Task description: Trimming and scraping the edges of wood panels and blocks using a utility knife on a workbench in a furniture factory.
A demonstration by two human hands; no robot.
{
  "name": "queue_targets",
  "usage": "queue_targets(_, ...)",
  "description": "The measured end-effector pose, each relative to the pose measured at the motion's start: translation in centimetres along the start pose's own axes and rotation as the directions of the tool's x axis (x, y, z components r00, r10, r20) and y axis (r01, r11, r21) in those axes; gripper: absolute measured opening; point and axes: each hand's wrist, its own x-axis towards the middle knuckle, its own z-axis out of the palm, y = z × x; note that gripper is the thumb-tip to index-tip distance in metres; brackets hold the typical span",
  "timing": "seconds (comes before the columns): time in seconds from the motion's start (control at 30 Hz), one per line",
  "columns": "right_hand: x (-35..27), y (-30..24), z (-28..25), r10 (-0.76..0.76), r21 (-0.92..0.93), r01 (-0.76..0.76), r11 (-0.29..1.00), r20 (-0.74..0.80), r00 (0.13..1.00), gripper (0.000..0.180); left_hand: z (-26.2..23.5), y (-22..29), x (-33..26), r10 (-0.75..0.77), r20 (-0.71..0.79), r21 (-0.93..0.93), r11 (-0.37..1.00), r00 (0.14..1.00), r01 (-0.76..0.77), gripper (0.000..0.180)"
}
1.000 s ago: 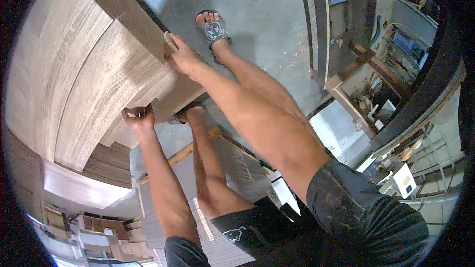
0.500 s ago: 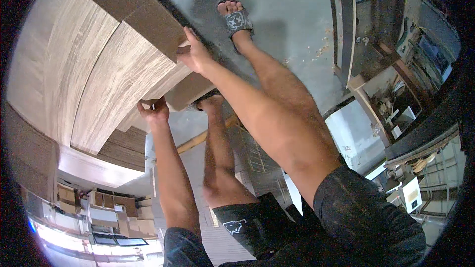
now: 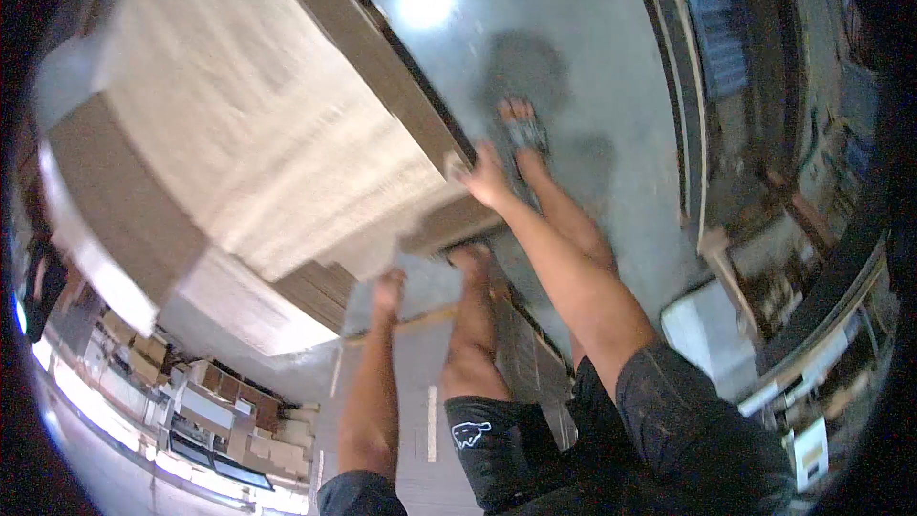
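Fingers of the right hand (image 3: 485,177) hook over the right end of a long wooden board (image 3: 258,143); the left hand (image 3: 387,289) props its near edge from below, grip unclear. Board looks stiff, broad and heavy, best carried by both edges.

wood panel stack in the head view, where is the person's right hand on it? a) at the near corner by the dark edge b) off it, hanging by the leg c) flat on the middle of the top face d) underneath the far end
a: the right hand grips the near corner of the wood panel stack, right where the pale top face meets its dark edge, while the left hand is lower down at the stack's underside.
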Motion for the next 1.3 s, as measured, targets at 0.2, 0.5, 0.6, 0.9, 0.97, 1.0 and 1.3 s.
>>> queue_targets(0.2, -12.0, -9.2, -16.6, -0.153, 0.127, 0.144, 0.981, 0.063, 0.986, 0.063, -3.8, 0.7, -20.8, 0.071, 0.041, 0.274, 0.958, 0.997, -0.08, 0.054)
queue_targets(0.5, -23.9, -9.4, -47.2, 0.017, -0.25, 0.018, 0.968, 0.138, 0.99, 0.044, -7.4, 26.1, -29.9, 0.111, -0.297, -0.454, 0.857, 0.948, -0.243, 0.034)
queue_targets(0.6, -23.9, -14.5, -53.7, 0.124, -0.383, -0.035, 0.923, 0.208, 0.97, 0.037, -6.3, 29.5, -31.1, 0.091, -0.217, -0.525, 0.829, 0.972, -0.195, 0.036)
queue_targets(0.9, -23.6, -32.7, -58.9, -0.197, -0.293, 0.249, 0.923, 0.197, 0.96, 0.026, -9.5, 39.8, -29.2, 0.129, -0.086, -0.641, 0.752, 0.988, -0.153, 0.028)
queue_targets(0.97, -19.8, -33.4, -60.1, -0.074, -0.311, 0.166, 0.936, 0.285, 0.956, 0.034, -12.4, 41.1, -28.1, 0.137, -0.12, -0.622, 0.762, 0.983, -0.182, 0.028)
queue_targets(1.0, -17.9, -35.9, -60.2, -0.056, -0.317, 0.15, 0.936, 0.286, 0.957, 0.034, -14.7, 41.8, -27.1, 0.139, -0.141, -0.571, 0.798, 0.98, -0.196, 0.029)
queue_targets(1.3, 0.0, -69.6, -60.2, -0.144, -0.371, 0.273, 0.887, 0.341, 0.929, 0.035, -38.8, 71.6, -16.1, 0.275, -0.356, -0.431, 0.8, 0.893, -0.418, 0.036)
